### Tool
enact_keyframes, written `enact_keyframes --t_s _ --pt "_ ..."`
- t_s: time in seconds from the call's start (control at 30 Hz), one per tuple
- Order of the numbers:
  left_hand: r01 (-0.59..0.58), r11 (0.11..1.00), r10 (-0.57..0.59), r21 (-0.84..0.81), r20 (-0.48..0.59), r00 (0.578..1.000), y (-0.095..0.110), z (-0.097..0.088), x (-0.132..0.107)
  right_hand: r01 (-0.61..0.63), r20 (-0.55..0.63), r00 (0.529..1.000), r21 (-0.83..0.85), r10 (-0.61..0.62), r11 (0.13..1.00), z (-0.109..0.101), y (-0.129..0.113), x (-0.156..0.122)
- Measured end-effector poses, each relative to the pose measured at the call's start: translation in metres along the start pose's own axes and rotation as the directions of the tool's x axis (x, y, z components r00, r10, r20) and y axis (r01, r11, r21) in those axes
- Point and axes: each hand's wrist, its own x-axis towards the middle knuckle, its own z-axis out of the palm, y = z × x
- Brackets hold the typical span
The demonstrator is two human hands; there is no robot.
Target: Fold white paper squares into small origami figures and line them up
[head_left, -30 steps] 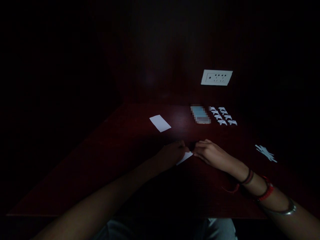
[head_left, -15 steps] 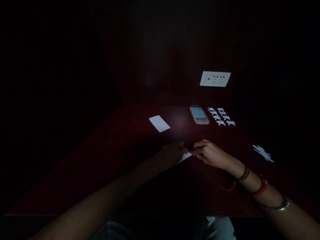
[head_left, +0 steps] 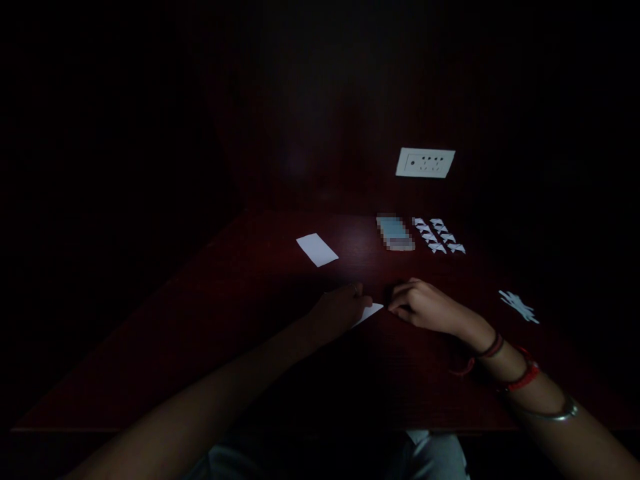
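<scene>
My left hand (head_left: 341, 308) is closed over a white piece of paper (head_left: 371, 311), pressing it against the dark red table. A pointed end of this paper sticks out to the right of the fingers; the rest is hidden under the hand. Just right of that tip, a small gap away, rests my right hand (head_left: 417, 305). Its fingers are curled in with the fingertips together, and nothing shows between them. Farther back lies a flat white sheet of paper (head_left: 317, 250).
A blurred-out rectangular object with a blue face (head_left: 394, 232) lies at the back. Beside it, small folded white paper pieces (head_left: 439, 237) stand in two rows. Thin pale strips (head_left: 519, 307) lie in a heap at the right. A socket plate (head_left: 425, 163) is on the wall. The room is dark.
My right hand has come off the paper's tip and moved slightly right. The left hand stays on the paper. The view has shifted a little.
</scene>
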Motion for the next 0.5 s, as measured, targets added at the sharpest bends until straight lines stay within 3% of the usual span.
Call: enact_keyframes --t_s 0.37,0.5 --pt "-0.024 0.993 0.003 -0.119 -0.172 0.985 -0.008 0.012 0.003 -0.079 -0.116 0.988 0.161 0.098 0.984 0.009 0.001 0.009" --pt "-0.010 0.986 -0.020 -0.169 -0.177 0.984 -0.008 0.009 0.003 -0.087 -0.132 0.985 0.196 0.115 0.977 0.015 0.000 0.013"
